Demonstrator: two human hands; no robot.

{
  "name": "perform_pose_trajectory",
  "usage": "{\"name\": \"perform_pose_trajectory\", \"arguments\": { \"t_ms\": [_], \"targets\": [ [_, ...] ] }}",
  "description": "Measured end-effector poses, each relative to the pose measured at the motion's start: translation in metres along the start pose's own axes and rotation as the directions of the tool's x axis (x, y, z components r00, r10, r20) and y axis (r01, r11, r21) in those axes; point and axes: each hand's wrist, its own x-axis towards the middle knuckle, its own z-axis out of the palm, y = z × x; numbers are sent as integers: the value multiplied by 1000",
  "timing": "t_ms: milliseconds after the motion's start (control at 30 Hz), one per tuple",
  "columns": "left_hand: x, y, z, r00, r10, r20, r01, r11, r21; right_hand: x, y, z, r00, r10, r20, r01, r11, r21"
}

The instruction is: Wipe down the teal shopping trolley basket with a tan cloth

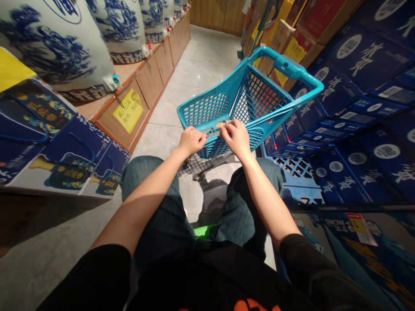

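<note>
A turquoise plastic shopping cart (210,106) with mesh sides stands just in front of my knees. My left hand (192,140) is at the cart's near rim, its fingers curled in; whether anything is inside them is hidden. My right hand (238,137) is over the same rim, to the right, with thumb and fingers pinched together. A small pale tan bit (221,125) shows at the right fingertips, too small to name. The two hands are a short way apart.
Large blue-and-white porcelain jars (119,28) line a wooden ledge (152,65) on the left, with blue gift boxes (68,160) nearer. Stacked blue cartons (353,56) rise on the right, beside a blue plastic crate (300,179). A tiled aisle (201,56) runs ahead.
</note>
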Motion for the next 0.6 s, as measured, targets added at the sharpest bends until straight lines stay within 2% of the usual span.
{"name": "perform_pose_trajectory", "arguments": {
  "t_ms": [100,300,500,600],
  "targets": [
    [0,0,1,1000,1,-5,-1,1000,-7,0,4,-2,997,61,-49,-61,998,2],
    [1,0,1,1000,4,-7,-5,1000,-5,-5,-16,5,997,-8,76,12,999,-52],
    [0,0,0,1000,2,4,-2,1000,-8,3,-6,-7,987,160,16,-158,984,-84],
    [0,0,0,1000,0,4,0,1000,-15,-2,-14,-6,989,134,66,-124,982,-141]
  ]
}}
